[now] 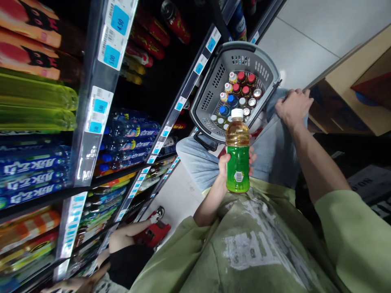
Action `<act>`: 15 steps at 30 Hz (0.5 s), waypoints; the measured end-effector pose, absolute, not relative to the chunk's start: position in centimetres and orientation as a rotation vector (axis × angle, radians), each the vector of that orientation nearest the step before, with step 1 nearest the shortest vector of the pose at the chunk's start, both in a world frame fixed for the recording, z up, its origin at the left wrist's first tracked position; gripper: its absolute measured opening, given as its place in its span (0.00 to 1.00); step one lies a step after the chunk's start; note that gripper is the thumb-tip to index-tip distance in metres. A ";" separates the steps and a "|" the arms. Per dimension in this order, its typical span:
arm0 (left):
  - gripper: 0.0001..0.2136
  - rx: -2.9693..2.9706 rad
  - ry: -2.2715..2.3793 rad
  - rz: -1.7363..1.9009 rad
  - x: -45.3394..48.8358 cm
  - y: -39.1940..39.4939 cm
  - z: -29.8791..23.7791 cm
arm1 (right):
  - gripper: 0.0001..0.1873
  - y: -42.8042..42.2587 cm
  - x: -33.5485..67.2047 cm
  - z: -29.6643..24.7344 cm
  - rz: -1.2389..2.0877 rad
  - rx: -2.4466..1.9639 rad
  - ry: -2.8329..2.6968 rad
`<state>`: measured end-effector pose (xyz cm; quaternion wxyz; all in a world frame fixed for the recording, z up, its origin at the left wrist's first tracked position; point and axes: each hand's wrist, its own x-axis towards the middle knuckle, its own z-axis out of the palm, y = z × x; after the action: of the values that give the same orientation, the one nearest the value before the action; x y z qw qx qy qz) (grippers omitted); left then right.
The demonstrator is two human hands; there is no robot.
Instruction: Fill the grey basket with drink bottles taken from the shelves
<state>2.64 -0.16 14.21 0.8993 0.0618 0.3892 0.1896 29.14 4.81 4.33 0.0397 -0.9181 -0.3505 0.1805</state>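
Observation:
My left hand (224,166) is wrapped around a plastic bottle (238,162) with a green label, amber drink and white cap. The bottle stands upright in front of my shirt, its barcode facing me. Part of my fingers is hidden behind it. My right hand (294,106) rests on my bent knee, fingers loosely spread and bent, holding nothing. Just beyond the bottle is a grey shopping basket (210,83) holding several bottles and cans. Red caps (236,89), blue caps (232,100) and white caps (214,118) show in it.
Drink shelves with price labels (99,106) run along the left, stocked with blue-labelled bottles (128,140) and red cans (175,22). Cardboard boxes (345,85) stand at the right. Another person's leg (131,232) is at lower left beside a red stool-like object (154,236).

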 end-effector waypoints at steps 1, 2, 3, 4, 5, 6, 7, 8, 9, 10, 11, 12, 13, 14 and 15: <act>0.44 0.121 0.796 0.397 2.6 -0.2 14.2 | 0.22 4.8 29.1 4.4 0.558 -2.813 -1.075; 0.44 0.111 0.798 0.401 2.6 -0.2 14.2 | 0.22 4.8 29.1 4.4 0.562 -2.810 -1.079; 0.44 0.100 0.810 0.401 2.6 -0.3 14.2 | 0.23 4.7 29.1 4.3 0.561 -2.807 -1.083; 0.44 0.090 0.827 0.397 2.6 -0.3 14.3 | 0.23 4.7 29.1 4.3 0.558 -2.805 -1.085; 0.44 0.082 0.844 0.390 2.6 -0.2 14.3 | 0.23 4.7 29.1 4.2 0.554 -2.804 -1.086; 0.44 0.075 0.858 0.383 2.6 -0.2 14.3 | 0.23 4.7 29.2 4.1 0.553 -2.800 -1.090; 0.43 0.072 0.866 0.376 2.6 -0.1 14.3 | 0.23 4.7 29.2 4.1 0.553 -2.802 -1.090; 0.42 0.071 0.870 0.374 2.6 -0.1 14.3 | 0.23 4.7 29.2 4.0 0.555 -2.808 -1.087; 0.40 0.074 0.868 0.376 2.6 0.0 14.3 | 0.23 4.7 29.2 4.0 0.558 -2.814 -1.084; 0.39 0.079 0.861 0.379 2.6 0.1 14.3 | 0.23 4.8 29.2 4.0 0.562 -2.819 -1.083; 0.37 0.086 0.853 0.381 2.6 0.1 14.2 | 0.23 4.8 29.2 4.1 0.566 -2.824 -1.084; 0.36 0.092 0.847 0.382 2.5 0.2 14.2 | 0.23 4.8 29.2 4.2 0.568 -2.830 -1.083; 0.35 0.095 0.842 0.381 2.5 0.2 14.1 | 0.23 4.8 29.2 4.3 0.569 -2.839 -1.081; 0.35 0.094 0.840 0.379 2.5 0.1 14.0 | 0.23 4.8 29.2 4.4 0.572 -2.846 -1.084; 0.36 0.090 0.845 0.376 2.4 0.1 13.8 | 0.24 4.8 29.2 4.4 0.575 -2.854 -1.088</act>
<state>2.39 0.09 13.83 0.8940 0.0434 0.4074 0.1813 29.19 4.83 4.44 0.0168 -0.9181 -0.3502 0.1850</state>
